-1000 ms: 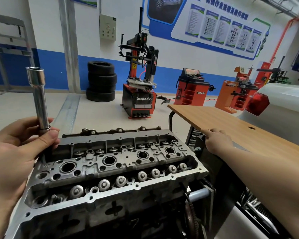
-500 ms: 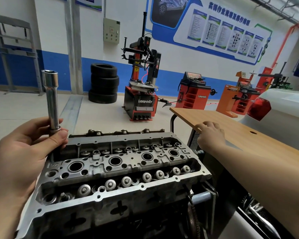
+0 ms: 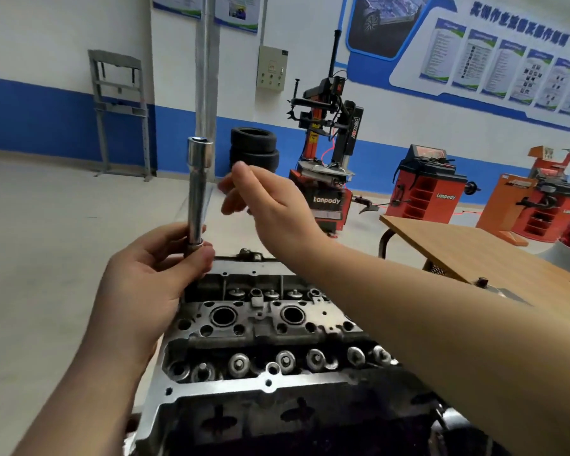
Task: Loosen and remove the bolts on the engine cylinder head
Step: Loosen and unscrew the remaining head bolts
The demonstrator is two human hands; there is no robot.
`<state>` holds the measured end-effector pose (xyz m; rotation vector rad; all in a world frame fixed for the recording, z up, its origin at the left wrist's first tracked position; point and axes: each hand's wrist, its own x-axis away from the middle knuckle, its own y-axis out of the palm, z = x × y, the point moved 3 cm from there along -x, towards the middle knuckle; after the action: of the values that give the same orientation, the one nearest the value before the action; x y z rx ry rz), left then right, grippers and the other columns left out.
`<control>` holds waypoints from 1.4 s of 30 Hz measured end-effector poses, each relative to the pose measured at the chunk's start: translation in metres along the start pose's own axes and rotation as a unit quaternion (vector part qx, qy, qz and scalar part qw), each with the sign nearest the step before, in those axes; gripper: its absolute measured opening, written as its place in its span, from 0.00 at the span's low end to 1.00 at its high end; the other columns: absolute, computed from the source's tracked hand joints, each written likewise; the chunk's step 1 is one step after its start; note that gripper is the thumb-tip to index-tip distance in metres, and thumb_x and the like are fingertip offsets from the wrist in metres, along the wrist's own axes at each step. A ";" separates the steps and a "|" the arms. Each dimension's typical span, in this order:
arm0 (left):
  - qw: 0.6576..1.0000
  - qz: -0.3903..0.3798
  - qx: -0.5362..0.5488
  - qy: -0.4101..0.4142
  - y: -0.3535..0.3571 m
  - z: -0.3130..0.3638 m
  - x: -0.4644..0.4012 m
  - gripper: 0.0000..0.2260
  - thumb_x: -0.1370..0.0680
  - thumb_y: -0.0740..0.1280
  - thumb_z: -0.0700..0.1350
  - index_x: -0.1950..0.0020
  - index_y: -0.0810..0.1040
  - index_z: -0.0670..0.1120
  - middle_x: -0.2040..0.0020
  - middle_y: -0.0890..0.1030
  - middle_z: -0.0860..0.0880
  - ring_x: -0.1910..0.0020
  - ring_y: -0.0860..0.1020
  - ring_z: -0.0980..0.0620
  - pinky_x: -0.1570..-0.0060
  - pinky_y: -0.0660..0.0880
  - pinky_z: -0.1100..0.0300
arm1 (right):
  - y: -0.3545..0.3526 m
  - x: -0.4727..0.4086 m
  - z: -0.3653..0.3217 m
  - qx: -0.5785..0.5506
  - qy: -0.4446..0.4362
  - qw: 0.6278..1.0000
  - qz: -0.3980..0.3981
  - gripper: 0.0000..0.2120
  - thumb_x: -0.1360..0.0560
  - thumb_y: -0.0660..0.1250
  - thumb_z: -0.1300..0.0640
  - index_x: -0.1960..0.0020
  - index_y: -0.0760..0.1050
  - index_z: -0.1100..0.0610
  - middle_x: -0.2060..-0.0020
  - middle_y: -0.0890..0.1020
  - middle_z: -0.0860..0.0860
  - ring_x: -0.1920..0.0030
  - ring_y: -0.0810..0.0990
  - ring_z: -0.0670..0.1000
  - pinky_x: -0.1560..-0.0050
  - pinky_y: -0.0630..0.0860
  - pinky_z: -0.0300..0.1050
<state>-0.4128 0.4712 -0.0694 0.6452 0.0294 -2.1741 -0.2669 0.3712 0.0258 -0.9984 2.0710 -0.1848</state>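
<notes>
The grey engine cylinder head fills the lower middle, with spark plug wells and a row of valve spring caps along its near side. A long chrome socket stands upright over the head's far left corner. My left hand grips its lower end between thumb and fingers. My right hand hovers in the air just right of the socket's upper part, fingers loosely bent and holding nothing; its forearm crosses over the right half of the head.
A wooden table stands to the right of the engine. On the workshop floor behind are stacked tyres, a red tyre changer and red wheel balancers.
My right hand has left the wooden table's edge and swung left and up to beside the socket. My left hand keeps holding the socket upright. The view has shifted left.
</notes>
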 end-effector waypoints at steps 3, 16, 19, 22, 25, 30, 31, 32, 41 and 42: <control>1.000 0.012 -0.020 0.009 0.000 0.001 -0.002 0.12 0.26 0.79 0.48 0.45 0.87 0.60 0.49 0.88 0.51 0.53 0.88 0.49 0.50 0.84 0.50 | 0.036 -0.009 -0.018 -0.035 -0.067 0.997 -0.018 0.23 0.18 0.58 0.39 0.45 0.77 0.59 0.59 0.82 0.52 0.54 0.83 0.53 0.51 0.80 0.53; 0.973 -0.232 -0.016 0.004 -0.030 0.013 -0.025 0.17 0.19 0.69 0.48 0.30 0.83 0.50 0.33 0.84 0.45 0.32 0.82 0.42 0.35 0.80 0.52 | 0.059 0.007 0.002 -0.150 -0.040 0.987 -0.049 0.06 0.18 0.70 0.52 0.49 0.84 0.53 0.57 0.82 0.53 0.54 0.83 0.54 0.57 0.82 0.52; 0.975 -0.221 -0.030 -0.009 -0.030 0.010 -0.028 0.17 0.21 0.69 0.48 0.33 0.84 0.49 0.38 0.86 0.42 0.39 0.85 0.39 0.39 0.83 0.48 | 0.058 0.005 0.005 -0.171 -0.004 0.984 -0.055 0.11 0.17 0.68 0.50 0.45 0.85 0.56 0.52 0.85 0.56 0.49 0.84 0.54 0.55 0.81 0.44; 0.984 -0.173 -0.047 0.013 -0.029 0.011 -0.026 0.16 0.22 0.72 0.43 0.34 0.85 0.47 0.42 0.88 0.43 0.45 0.87 0.40 0.45 0.85 0.47 | 0.055 0.006 0.001 -0.130 -0.037 0.990 -0.033 0.07 0.19 0.71 0.51 0.45 0.84 0.52 0.52 0.86 0.55 0.48 0.84 0.52 0.48 0.83 0.45; 0.992 -0.120 -0.035 0.017 -0.026 0.013 -0.022 0.18 0.27 0.75 0.42 0.38 0.86 0.46 0.47 0.89 0.43 0.51 0.89 0.41 0.50 0.86 0.50 | 0.050 0.008 -0.004 -0.100 -0.063 0.993 0.024 0.06 0.23 0.77 0.52 0.49 0.82 0.52 0.58 0.86 0.50 0.55 0.84 0.48 0.50 0.83 0.47; 0.998 -0.054 -0.027 0.020 -0.023 0.012 -0.016 0.16 0.32 0.79 0.44 0.44 0.89 0.51 0.53 0.89 0.44 0.55 0.89 0.42 0.53 0.86 0.50 | 0.045 0.010 -0.010 -0.112 -0.076 0.990 0.045 0.06 0.25 0.78 0.59 0.51 0.82 0.55 0.61 0.86 0.48 0.59 0.84 0.45 0.53 0.82 0.43; 0.998 -0.055 -0.032 0.019 -0.024 0.011 -0.015 0.17 0.30 0.80 0.43 0.42 0.88 0.50 0.51 0.89 0.44 0.53 0.89 0.42 0.50 0.86 0.49 | 0.045 0.011 -0.011 -0.108 -0.084 0.990 0.045 0.06 0.25 0.78 0.60 0.49 0.83 0.56 0.59 0.87 0.50 0.58 0.85 0.46 0.51 0.83 0.45; 0.997 -0.067 -0.037 0.013 -0.025 0.009 -0.015 0.17 0.28 0.79 0.43 0.39 0.87 0.50 0.49 0.89 0.44 0.50 0.89 0.42 0.47 0.85 0.48 | 0.045 0.011 -0.012 -0.102 -0.091 0.990 0.045 0.07 0.24 0.77 0.61 0.47 0.83 0.56 0.57 0.88 0.51 0.57 0.86 0.48 0.49 0.84 0.48; 0.991 -0.132 -0.025 -0.019 -0.027 0.009 -0.014 0.13 0.24 0.76 0.41 0.39 0.86 0.44 0.47 0.88 0.40 0.49 0.88 0.38 0.47 0.85 0.48 | 0.048 0.009 -0.016 -0.122 -0.099 0.988 -0.010 0.10 0.20 0.69 0.65 0.40 0.81 0.67 0.57 0.87 0.58 0.55 0.87 0.53 0.48 0.85 0.57; 0.994 -0.102 -0.024 -0.019 -0.025 0.008 -0.014 0.15 0.28 0.80 0.41 0.42 0.87 0.44 0.50 0.89 0.40 0.52 0.88 0.39 0.49 0.86 0.47 | 0.048 0.008 -0.016 -0.137 -0.092 0.986 -0.024 0.11 0.19 0.68 0.65 0.38 0.79 0.67 0.57 0.87 0.58 0.55 0.87 0.52 0.47 0.85 0.56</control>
<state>-0.4280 0.4957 -0.0608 0.5952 0.1330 -2.3743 -0.3090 0.3946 0.0103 -1.1839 1.9372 0.1660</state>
